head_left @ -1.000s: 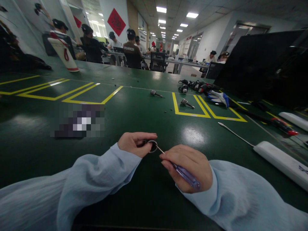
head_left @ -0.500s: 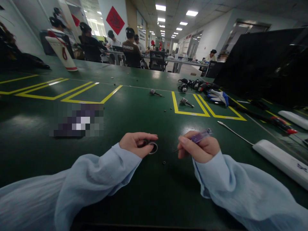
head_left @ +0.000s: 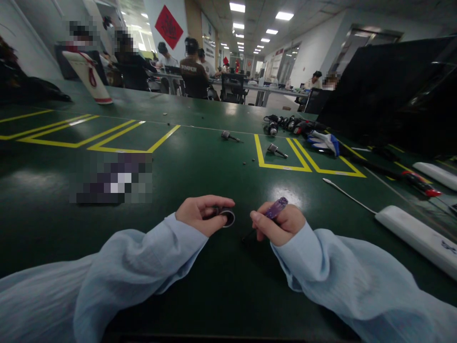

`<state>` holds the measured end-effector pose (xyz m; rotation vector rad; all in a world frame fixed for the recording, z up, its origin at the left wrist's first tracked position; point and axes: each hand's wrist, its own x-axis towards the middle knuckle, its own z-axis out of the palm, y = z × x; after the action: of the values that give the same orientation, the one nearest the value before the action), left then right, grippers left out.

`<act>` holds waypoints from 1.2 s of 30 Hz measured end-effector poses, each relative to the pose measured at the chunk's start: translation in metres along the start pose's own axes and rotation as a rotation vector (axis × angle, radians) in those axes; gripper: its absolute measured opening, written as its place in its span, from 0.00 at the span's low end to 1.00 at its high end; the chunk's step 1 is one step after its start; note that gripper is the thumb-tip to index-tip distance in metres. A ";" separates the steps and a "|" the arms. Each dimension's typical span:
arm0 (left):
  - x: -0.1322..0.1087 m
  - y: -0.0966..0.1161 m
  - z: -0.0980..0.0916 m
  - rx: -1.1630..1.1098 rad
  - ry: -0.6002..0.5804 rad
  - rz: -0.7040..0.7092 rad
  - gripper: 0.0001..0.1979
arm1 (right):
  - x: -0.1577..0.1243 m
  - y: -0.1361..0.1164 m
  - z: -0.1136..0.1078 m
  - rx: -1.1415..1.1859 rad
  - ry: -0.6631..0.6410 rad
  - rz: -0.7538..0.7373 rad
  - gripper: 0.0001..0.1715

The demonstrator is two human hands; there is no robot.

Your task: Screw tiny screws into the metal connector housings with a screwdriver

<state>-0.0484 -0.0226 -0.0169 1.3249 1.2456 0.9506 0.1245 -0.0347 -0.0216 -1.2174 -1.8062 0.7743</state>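
My left hand is closed around a dark hollow metal cylinder, its round open end turned toward me and its far part hidden by fingers. In my right hand is a screwdriver with a translucent purple handle. Its thin dark shaft slants down to the left, and the tip is at or just above the table near a tiny dark spot; contact I cannot tell. The two hands are apart, with a gap of table between them.
Two metal pieces with thin shafts lie ahead. Beyond are black tools and a blue-white glove. A white power strip with its cable is at right. A pixelated dark object lies left. People sit farther back.
My right hand has moved left and slightly down with the screwdriver, its tip now where a small dark ring lay. The left hand has barely moved and keeps the cylinder.
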 end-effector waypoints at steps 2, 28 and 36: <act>0.001 0.001 -0.001 -0.039 -0.035 -0.025 0.18 | 0.003 0.003 0.001 0.130 0.004 0.159 0.15; 0.001 -0.001 0.001 0.011 0.033 0.112 0.12 | -0.006 -0.009 0.001 -0.043 0.092 -0.596 0.05; 0.002 -0.007 0.003 -0.034 0.106 0.224 0.09 | -0.010 -0.014 0.002 -0.138 0.076 -0.707 0.05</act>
<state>-0.0465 -0.0218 -0.0241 1.4237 1.1717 1.2083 0.1187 -0.0492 -0.0143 -0.5907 -2.0546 0.1982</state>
